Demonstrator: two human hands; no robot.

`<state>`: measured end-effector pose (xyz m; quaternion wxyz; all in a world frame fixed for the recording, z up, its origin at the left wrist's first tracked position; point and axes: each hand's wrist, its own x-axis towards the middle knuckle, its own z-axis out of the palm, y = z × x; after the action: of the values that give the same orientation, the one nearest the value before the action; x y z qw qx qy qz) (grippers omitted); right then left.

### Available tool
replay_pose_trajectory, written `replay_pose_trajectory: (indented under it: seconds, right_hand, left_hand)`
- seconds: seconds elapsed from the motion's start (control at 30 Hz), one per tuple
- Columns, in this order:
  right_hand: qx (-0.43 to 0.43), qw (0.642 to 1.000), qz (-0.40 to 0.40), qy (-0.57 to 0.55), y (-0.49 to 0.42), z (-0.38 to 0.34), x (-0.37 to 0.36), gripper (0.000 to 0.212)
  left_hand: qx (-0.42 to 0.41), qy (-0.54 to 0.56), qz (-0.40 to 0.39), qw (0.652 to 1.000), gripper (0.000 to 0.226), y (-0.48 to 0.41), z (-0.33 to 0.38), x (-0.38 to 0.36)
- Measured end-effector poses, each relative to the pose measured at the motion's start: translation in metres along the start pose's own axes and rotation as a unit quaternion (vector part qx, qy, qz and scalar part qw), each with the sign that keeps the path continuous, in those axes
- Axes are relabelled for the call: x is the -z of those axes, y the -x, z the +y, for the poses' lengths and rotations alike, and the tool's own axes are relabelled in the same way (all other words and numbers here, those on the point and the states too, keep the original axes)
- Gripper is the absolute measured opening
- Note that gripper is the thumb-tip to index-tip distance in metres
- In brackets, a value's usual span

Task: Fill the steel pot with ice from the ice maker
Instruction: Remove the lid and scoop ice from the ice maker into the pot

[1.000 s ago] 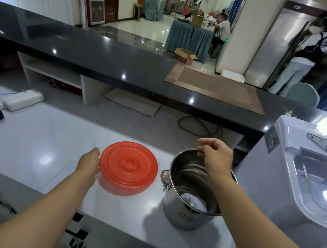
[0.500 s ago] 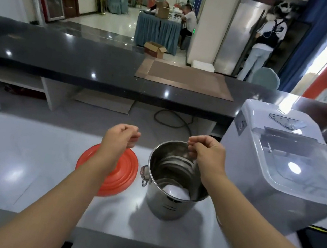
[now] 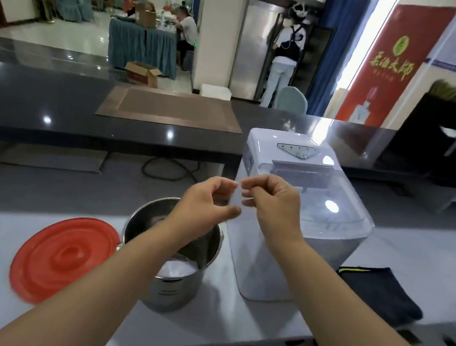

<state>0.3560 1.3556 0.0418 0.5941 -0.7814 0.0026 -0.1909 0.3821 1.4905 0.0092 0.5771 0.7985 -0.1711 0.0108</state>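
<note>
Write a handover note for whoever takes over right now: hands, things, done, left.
Left hand: raised above the pot, fingers loosely curled, nothing seen in its grip.
Right hand: beside it, in front of the ice maker, fingers curled, nothing seen held.
Pot: upright on the counter, just left of the ice maker; something white at its bottom, can't tell if ice.
Red lid: flat on the counter, left of the pot.
Done: lid off, pot set by the machine.
Left: ice maker's clear cover looks closed; open it, move ice into the pot.
</note>
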Motion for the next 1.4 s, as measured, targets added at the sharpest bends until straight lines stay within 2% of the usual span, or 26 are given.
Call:
replay_pose_trajectory:
  seconds: [0.13,0.2,0.4,0.53,0.63,0.7,0.8,0.93,1.0,1.13,1.27,1.4]
  right_hand:
    - [-0.001,0.998,0.066,0.0,-0.004,0.002,0.044,0.027]
    - [-0.014,0.995,0.103,-0.001,-0.005,0.007,0.068,0.025]
    - [-0.046,0.979,0.197,0.032,-0.014,0.035,0.13,0.033]
    - [-0.065,0.968,0.225,0.087,-0.016,0.054,0.155,0.032]
    - [-0.092,0.962,0.223,0.125,-0.02,0.066,0.163,0.025]
    - [-0.132,0.957,0.219,0.136,-0.024,0.07,0.165,0.032]
    - [-0.167,0.961,0.202,0.094,-0.028,0.071,0.167,0.032]
    - [-0.152,0.961,0.228,0.043,-0.032,0.072,0.175,0.02]
    - [-0.141,0.957,0.254,-0.024,-0.034,0.073,0.18,0.019]
    - [-0.09,0.944,0.287,-0.138,-0.039,0.065,0.182,0.035]
    - [-0.055,0.961,0.229,-0.142,-0.05,0.057,0.184,0.044]
    - [-0.022,0.978,0.166,-0.121,-0.069,0.047,0.188,0.044]
  left_hand:
    - [-0.02,-0.061,-0.052,0.997,0.079,-0.01,0.009,-0.038]
    - [-0.035,-0.106,-0.057,0.992,0.089,-0.013,0.016,-0.057]
    - [-0.035,-0.172,-0.05,0.983,0.105,-0.018,0.017,-0.085]
    - [-0.028,-0.174,-0.038,0.984,0.11,-0.017,0.02,-0.091]
    - [-0.051,-0.169,-0.018,0.984,0.106,-0.014,0.028,-0.092]
    - [-0.06,-0.155,-0.007,0.986,0.101,-0.013,0.031,-0.092]
    - [-0.059,-0.145,0.0,0.988,0.103,-0.011,0.032,-0.092]
    - [-0.068,-0.161,0.02,0.984,0.099,-0.013,0.032,-0.091]
    - [-0.077,-0.177,0.035,0.981,0.094,-0.016,0.035,-0.089]
    - [-0.081,-0.126,0.089,0.985,0.072,-0.026,0.052,-0.087]
    - [-0.065,-0.075,0.144,0.985,0.066,-0.046,0.072,-0.088]
    - [-0.068,-0.028,0.18,0.981,0.046,-0.063,0.087,-0.092]
